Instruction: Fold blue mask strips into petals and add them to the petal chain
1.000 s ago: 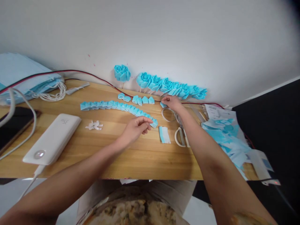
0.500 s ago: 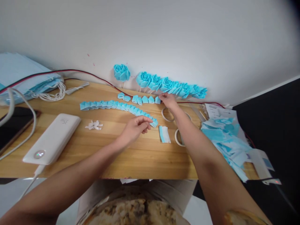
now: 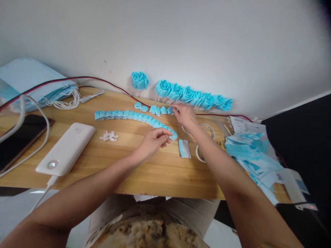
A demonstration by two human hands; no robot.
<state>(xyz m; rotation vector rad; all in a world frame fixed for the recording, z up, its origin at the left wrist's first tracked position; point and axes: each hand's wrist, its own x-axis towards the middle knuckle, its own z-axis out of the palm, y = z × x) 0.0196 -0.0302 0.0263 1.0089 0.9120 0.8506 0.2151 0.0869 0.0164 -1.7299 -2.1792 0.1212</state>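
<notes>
A long chain of folded blue paper pieces [image 3: 129,115] lies across the wooden table [image 3: 144,165]. My left hand [image 3: 154,138] pinches the chain's right end. My right hand [image 3: 185,115] reaches to a short row of loose folded blue pieces [image 3: 157,110] near the wall, its fingertips closed on the rightmost piece. A small blue and white folded strip [image 3: 184,148] lies just right of my left hand. Several blue paper roses [image 3: 192,95] lean against the wall behind.
A white power bank [image 3: 67,147] with a cable, white scraps [image 3: 109,136], a dark phone [image 3: 18,139] and a stack of blue masks [image 3: 33,82] lie at the left. Tape rings [image 3: 204,129] sit under my right arm. Blue paper offcuts [image 3: 253,155] pile up at the right.
My right hand has moved left along the wall from beside the tape ring to the end of the loose row of pieces. My left hand keeps its pinch on the chain.
</notes>
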